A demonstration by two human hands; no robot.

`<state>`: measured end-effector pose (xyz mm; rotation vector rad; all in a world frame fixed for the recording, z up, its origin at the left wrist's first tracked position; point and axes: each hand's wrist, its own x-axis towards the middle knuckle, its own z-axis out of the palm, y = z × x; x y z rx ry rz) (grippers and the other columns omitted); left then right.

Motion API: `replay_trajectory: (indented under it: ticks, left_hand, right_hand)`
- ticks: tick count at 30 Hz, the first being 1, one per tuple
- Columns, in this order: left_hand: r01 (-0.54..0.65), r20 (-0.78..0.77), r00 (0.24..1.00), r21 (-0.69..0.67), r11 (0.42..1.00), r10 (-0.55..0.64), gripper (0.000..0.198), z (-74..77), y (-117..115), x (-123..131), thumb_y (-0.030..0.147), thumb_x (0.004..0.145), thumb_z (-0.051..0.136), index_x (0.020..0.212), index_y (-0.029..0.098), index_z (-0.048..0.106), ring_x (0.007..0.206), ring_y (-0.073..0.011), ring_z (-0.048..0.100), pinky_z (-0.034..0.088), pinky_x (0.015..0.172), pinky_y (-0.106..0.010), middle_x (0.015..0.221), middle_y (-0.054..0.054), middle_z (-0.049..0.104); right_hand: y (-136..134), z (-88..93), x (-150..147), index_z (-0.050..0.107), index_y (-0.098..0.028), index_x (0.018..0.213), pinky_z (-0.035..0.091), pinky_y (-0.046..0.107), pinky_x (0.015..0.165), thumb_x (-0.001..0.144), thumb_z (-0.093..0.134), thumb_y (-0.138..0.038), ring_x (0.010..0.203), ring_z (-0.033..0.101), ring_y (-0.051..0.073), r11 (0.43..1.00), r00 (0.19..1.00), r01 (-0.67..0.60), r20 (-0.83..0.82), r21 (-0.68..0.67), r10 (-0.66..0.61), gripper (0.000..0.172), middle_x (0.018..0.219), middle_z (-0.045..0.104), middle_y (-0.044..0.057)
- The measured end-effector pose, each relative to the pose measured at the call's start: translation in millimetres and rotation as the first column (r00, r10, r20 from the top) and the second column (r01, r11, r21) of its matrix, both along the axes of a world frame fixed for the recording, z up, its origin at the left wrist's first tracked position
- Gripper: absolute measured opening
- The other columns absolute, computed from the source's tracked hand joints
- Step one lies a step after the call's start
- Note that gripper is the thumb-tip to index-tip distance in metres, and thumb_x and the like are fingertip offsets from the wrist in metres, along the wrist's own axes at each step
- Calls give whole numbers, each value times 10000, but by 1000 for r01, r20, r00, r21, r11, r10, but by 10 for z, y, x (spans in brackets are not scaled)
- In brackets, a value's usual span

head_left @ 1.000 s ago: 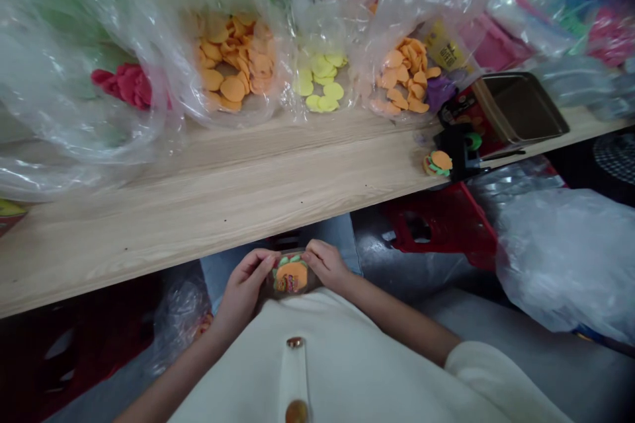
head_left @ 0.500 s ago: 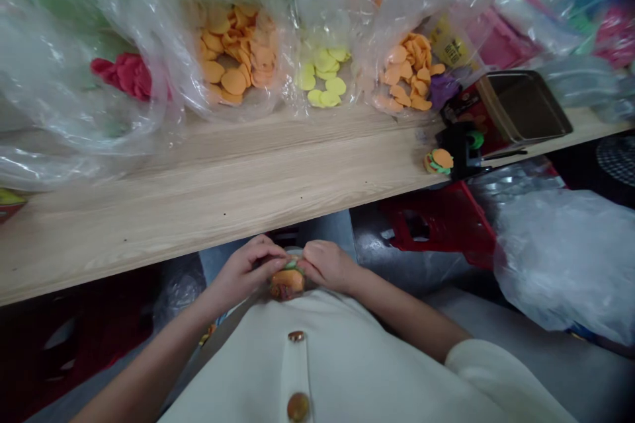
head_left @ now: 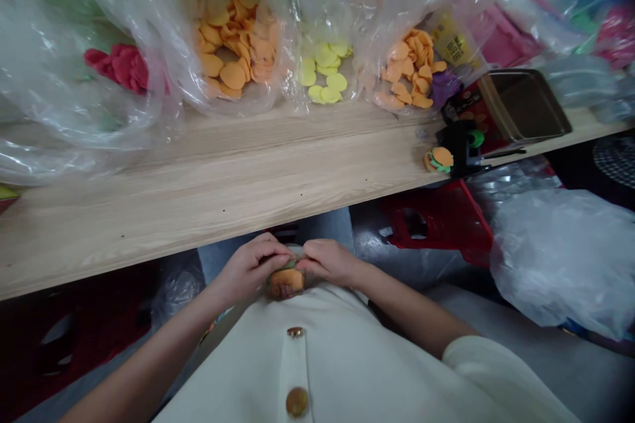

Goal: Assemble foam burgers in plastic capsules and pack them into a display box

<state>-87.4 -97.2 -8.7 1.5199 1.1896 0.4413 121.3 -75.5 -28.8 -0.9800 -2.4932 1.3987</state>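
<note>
Close to my shirt, below the table's edge, I hold a small toy burger [head_left: 288, 282] with an orange bun and a bit of green. It seems to be inside a clear plastic wrapper, though the film is hard to make out. My left hand [head_left: 255, 264] pinches at its upper left side. From the upper right, my right hand [head_left: 327, 261] grips with curled fingers, thumb toward the burger. Fingers cover much of the green part. A second toy burger [head_left: 439, 159] with an orange top and green frill sits near the table's right front edge.
Clear bags along the back hold orange discs [head_left: 233, 75], yellow discs [head_left: 327, 71], red pieces [head_left: 122, 68] and smaller orange pieces [head_left: 414, 69]. Right on the wooden table [head_left: 238, 172] are a black tape dispenser [head_left: 464, 145] and a tin [head_left: 528, 106]. A red stool [head_left: 446, 221] and a full plastic bag [head_left: 570, 258] stand below.
Both hands stay at the burger with only small finger movements; the fingers now cover more of its green part. The view shifts slightly.
</note>
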Motion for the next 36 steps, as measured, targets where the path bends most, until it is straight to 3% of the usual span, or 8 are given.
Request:
replay_trajectory:
  ticks: [5,16,22,25,28,31,34,36]
  left_hand:
    - [-31,59,998,-6,1000,31,246,-23,3,-8,297,857,459,988,228,656,822,-149,548,438,739,-268,871,-40,579]
    - [-98,39,995,81,992,95,187,34,-155,74,298,825,530,850,217,697,724,-127,541,429,660,-236,760,-31,572]
    - [-179,124,973,-148,973,197,185,-22,-111,45,344,784,574,797,210,701,765,-160,561,438,715,-272,788,-41,613]
    - [-327,295,824,-452,830,485,335,-32,-60,14,431,799,532,1053,231,622,871,-193,573,453,760,-315,964,-51,621]
    - [-328,414,628,-627,707,659,512,1,38,52,417,783,566,1254,253,449,1004,-224,552,456,820,-352,1175,-74,552]
    - [-350,469,569,-605,715,675,458,44,230,164,324,777,603,1208,232,477,1000,-201,559,461,827,-318,1194,-76,546]
    - [-435,497,529,-538,723,688,399,77,492,289,328,784,598,1160,239,501,922,-166,582,479,769,-278,1144,-53,576]
    - [-448,497,562,-489,749,661,421,103,651,361,329,775,609,1169,238,493,936,-168,578,479,766,-275,1167,-57,564]
  right_hand:
    - [-35,23,46,440,-195,835,379,227,643,892,395,-306,717,469,114,973,986,102,-107,-209,-126,132,790,503,-4]
    - [-119,89,-12,371,-205,733,354,273,650,902,325,-297,682,392,142,998,993,-22,-116,52,28,198,716,434,6]
    - [-139,5,-23,395,-201,699,348,250,640,908,335,-330,668,405,121,988,974,83,-199,-132,-108,253,688,424,-15]
    - [-53,-55,-58,428,-196,711,357,238,625,899,365,-384,663,428,111,901,907,278,-219,-334,-361,273,686,446,-22]
    - [126,-72,-103,454,-192,717,378,234,621,879,401,-435,658,452,108,766,766,437,-252,-471,-591,297,667,470,-28]
    - [309,-25,-127,477,-194,744,418,241,608,832,462,-490,658,490,112,649,662,466,-250,-601,-706,309,681,505,-28]
    - [398,31,-117,508,-189,822,450,248,565,743,580,-506,650,549,123,547,683,374,-176,-748,-709,335,722,570,-14]
    - [405,49,-98,535,-176,827,461,254,574,714,613,-498,648,577,128,509,683,343,-162,-790,-712,350,732,605,2]
